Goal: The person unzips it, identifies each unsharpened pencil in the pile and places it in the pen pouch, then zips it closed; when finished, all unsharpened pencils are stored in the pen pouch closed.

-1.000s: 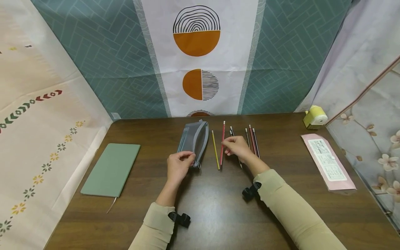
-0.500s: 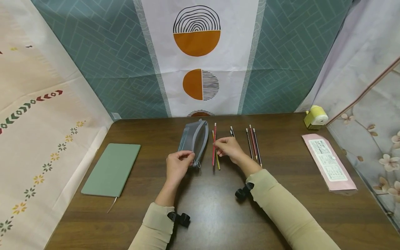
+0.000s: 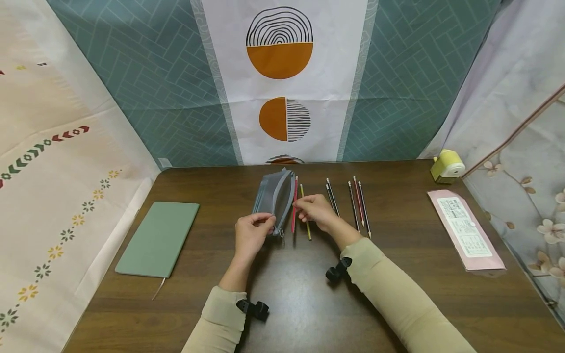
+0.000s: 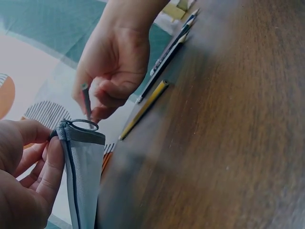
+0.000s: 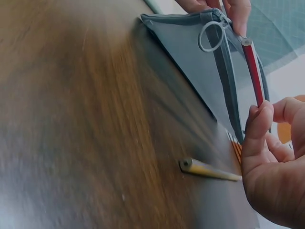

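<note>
A grey zippered pencil case [image 3: 267,192] lies on the table with its mouth unzipped. My left hand [image 3: 253,234] pinches its near end by the zipper, beside the metal ring [image 5: 211,37]. Between thumb and fingers my right hand [image 3: 319,212] holds a red pencil [image 5: 254,71], raised at the right edge of the case's mouth. Below that hand, a yellow pencil [image 3: 308,230] rests on the table, partly covered by the fingers in the head view. Two dark pencils [image 3: 333,198] lie just to the right of it.
Farther right lie several more pencils [image 3: 359,203], dark and reddish. A green notebook [image 3: 159,239] is at the left. A pink packet [image 3: 463,230] lies at the right, with a yellow-green pencil sharpener [image 3: 447,166] at the back corner.
My right hand has carried the red pencil leftward, over the yellow pencil, to the pencil case's edge. The left hand has kept its hold on the case.
</note>
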Demonstrator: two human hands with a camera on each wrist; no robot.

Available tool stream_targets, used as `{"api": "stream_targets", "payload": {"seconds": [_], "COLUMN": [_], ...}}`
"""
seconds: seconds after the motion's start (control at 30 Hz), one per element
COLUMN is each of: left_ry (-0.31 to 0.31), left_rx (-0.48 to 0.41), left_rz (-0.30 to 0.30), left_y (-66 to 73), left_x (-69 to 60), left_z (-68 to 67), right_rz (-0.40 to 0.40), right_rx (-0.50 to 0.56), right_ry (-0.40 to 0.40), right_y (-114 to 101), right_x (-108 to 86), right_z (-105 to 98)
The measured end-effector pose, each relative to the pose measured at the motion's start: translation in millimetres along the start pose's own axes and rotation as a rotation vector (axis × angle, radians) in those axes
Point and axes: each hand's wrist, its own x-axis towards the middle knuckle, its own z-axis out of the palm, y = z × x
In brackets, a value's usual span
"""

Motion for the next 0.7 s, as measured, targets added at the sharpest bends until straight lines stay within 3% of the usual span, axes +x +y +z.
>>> {"api": "stream_targets", "payload": {"seconds": [0.13,0.33,0.7], "left_ry": [-0.008,-0.029,-0.061], "left_rx": [-0.015,-0.017,-0.05], "left_rz": [0.008,0.02,-0.001], "left_y": [-3.6,-4.7,-5.3], "left_x": [0.8,0.1,1.1], "left_z": [0.5,1.3,2.9], "right_rz": [0.015,0.008,-0.003], "right_rx": [0.013,-0.054,-0.118], "right_ry": [-0.009,-0.012,0.057], "right_y": [-1.0,-4.0,-7.9], "right_x": [1.7,3.9,8.6], "right_z": [6.7,14.1,19.2]}}
